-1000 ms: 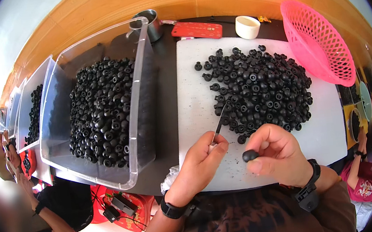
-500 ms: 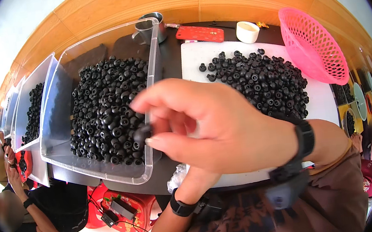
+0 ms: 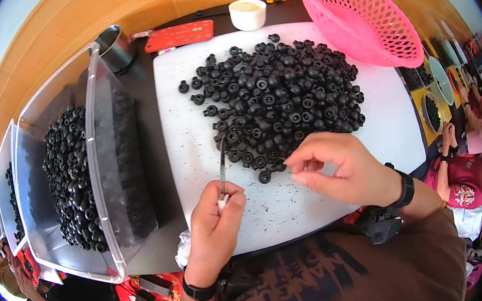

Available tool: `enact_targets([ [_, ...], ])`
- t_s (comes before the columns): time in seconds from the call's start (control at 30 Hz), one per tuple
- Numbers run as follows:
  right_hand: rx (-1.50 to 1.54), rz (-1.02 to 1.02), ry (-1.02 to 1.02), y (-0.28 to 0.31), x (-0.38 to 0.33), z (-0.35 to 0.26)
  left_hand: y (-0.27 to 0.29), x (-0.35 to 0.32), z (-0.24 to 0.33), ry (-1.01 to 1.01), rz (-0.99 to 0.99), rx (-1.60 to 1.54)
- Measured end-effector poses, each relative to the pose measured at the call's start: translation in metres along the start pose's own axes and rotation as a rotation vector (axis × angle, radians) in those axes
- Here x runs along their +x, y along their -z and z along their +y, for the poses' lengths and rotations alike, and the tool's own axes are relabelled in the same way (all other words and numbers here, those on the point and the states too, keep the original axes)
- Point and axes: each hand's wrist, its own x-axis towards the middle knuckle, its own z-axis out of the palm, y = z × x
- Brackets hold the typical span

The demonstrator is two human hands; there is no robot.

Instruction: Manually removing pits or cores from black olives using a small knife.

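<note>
A heap of small round black parts (image 3: 282, 95), each with a short neck or hole, covers the upper part of a white board (image 3: 194, 156). My left hand (image 3: 216, 221) is closed around the pale handle of a thin metal blade-like tool (image 3: 223, 167), whose slightly curved tip points up at the heap's left edge. At the heap's near edge is my right hand (image 3: 341, 169), thumb and forefinger slightly apart. Its forefinger is close to a black part (image 3: 279, 165); I see nothing held. The remaining fingers are curled and partly hidden.
On the left stands a clear plastic bin (image 3: 99, 166) with many similar black parts. Behind the board are a metal mug (image 3: 115, 49), a red flat case (image 3: 180, 35) and a white cup (image 3: 248, 16). A pink basket (image 3: 357, 18) overlaps the board's far right corner. Other people sit on both sides.
My right hand has moved from the bin's edge, where a blurred black part was by its fingertips, back to the heap. The view has turned right, and my left hand with its tool now shows.
</note>
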Motion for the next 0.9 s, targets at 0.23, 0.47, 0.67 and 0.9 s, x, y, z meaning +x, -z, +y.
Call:
enact_targets([
  [0.23, -0.341, -0.019, 0.261, -0.023, -0.002, 0.012, -0.006, -0.004, 0.004, 0.039, 0.027, -0.073],
  [0.47, -0.767, -0.055, 0.345, -0.038, 0.009, 0.024, -0.003, -0.01, 0.001, 0.01, 0.05, -0.158],
  [0.67, -0.486, 0.034, 0.333, -0.037, 0.003, 0.011, -0.002, -0.022, 0.007, 0.021, 0.051, -0.126],
  [0.9, 0.815, -0.06, -0.063, -0.041, -0.019, -0.015, -0.004, -0.044, 0.018, -0.131, 0.113, 0.083],
])
